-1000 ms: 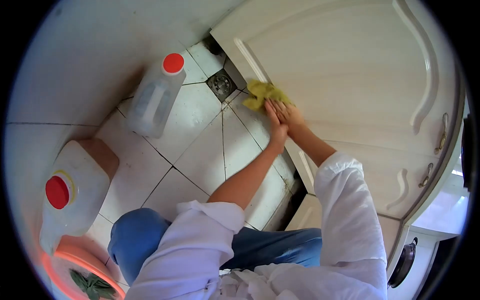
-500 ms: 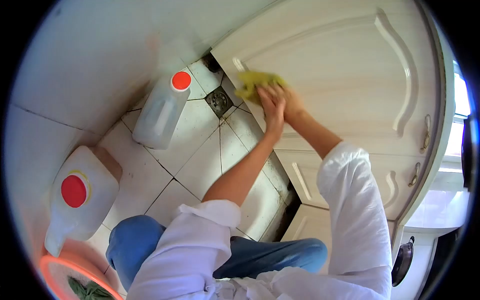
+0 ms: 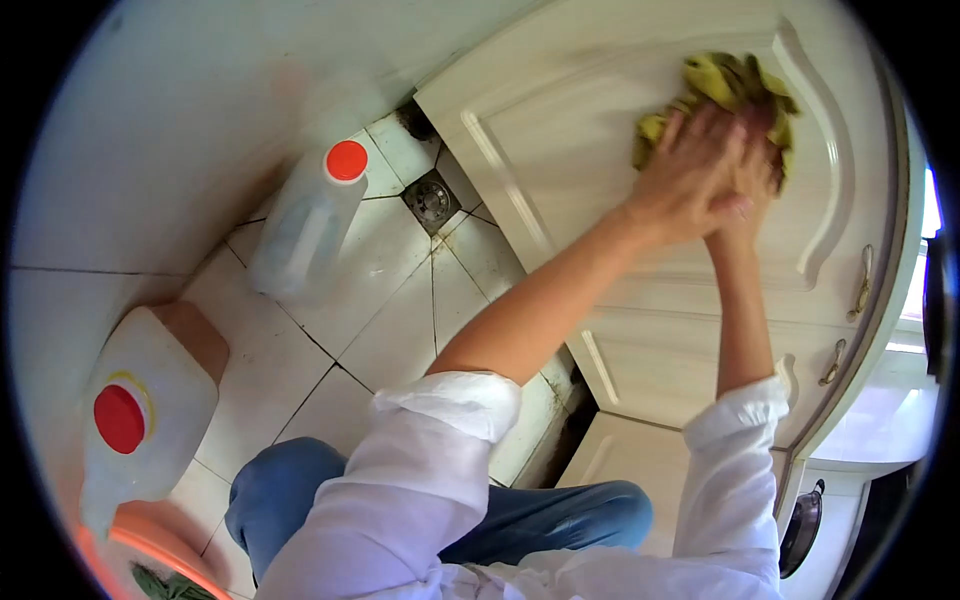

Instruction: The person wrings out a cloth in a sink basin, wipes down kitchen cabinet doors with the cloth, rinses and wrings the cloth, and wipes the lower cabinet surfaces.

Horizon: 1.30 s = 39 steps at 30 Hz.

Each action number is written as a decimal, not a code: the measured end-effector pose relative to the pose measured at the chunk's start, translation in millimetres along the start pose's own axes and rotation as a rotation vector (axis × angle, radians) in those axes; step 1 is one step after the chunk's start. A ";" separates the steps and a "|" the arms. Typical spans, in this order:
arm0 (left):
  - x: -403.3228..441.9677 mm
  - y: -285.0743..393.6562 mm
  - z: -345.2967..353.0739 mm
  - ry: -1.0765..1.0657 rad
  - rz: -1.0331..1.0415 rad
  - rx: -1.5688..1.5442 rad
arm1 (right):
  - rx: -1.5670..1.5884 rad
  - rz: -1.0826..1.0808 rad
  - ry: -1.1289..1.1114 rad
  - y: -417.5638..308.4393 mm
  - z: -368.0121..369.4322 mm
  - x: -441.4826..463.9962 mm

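A crumpled yellow-green cloth is pressed against the upper part of a cream cabinet door. My right hand bears on the cloth, its fingers mostly hidden in the folds and behind the other hand. Across it lies my left hand, fingers stretched out flat, with the fingertips reaching the cloth. The door has a raised moulding and a small metal handle near its right edge.
Two plastic jugs with red caps, a taller jug and a wider jug, stand on the tiled floor at left. A floor drain sits by the cabinet corner. An orange basin holds something green at lower left.
Both hands and the cloth have moved right across the door, from its left edge to near the right-hand moulding. The view has shifted slightly.
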State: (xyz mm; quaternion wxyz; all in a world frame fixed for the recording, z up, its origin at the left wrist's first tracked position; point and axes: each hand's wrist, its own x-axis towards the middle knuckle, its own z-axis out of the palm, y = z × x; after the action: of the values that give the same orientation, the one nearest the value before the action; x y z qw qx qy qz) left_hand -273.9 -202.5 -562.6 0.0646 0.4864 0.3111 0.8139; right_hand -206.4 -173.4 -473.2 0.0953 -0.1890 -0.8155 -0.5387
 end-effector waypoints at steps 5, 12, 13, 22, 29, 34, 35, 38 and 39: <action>-63.7 -65.7 -43.4 0.215 -0.384 0.036 | 0.330 -0.167 -0.120 -102.0 44.8 15.2; -115.8 -83.1 -45.8 0.311 -0.524 -0.042 | 0.379 -0.336 -0.357 -140.4 58.4 -5.5; -102.8 -73.2 -45.6 0.299 -0.436 0.005 | 0.399 -0.285 -0.367 -130.0 49.1 0.8; -101.6 -83.8 -64.0 0.343 -0.547 -0.088 | 0.312 -0.347 -0.432 -149.8 58.2 15.4; -74.2 -65.0 -59.9 0.155 -0.557 0.152 | 0.464 -0.278 -0.487 -123.3 25.8 36.6; 8.4 6.6 14.7 -0.093 0.053 0.123 | 0.060 0.032 -0.046 18.5 -18.7 -7.0; -3.4 12.2 31.5 -0.104 0.085 0.101 | 0.007 0.111 -0.045 20.9 -24.1 -23.7; -63.4 18.9 58.8 -0.193 0.083 0.122 | -0.073 0.342 -0.133 2.0 -10.2 -110.0; -91.0 18.1 62.2 -0.283 0.055 0.168 | -0.014 0.418 -0.194 -12.0 -4.7 -142.4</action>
State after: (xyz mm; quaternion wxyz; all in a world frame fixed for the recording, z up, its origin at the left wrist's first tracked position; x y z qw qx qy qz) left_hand -171.4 -226.5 -600.0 0.0447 0.6081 0.3523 0.7100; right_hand -82.0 -211.2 -532.6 0.1245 -0.4053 -0.7601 -0.4924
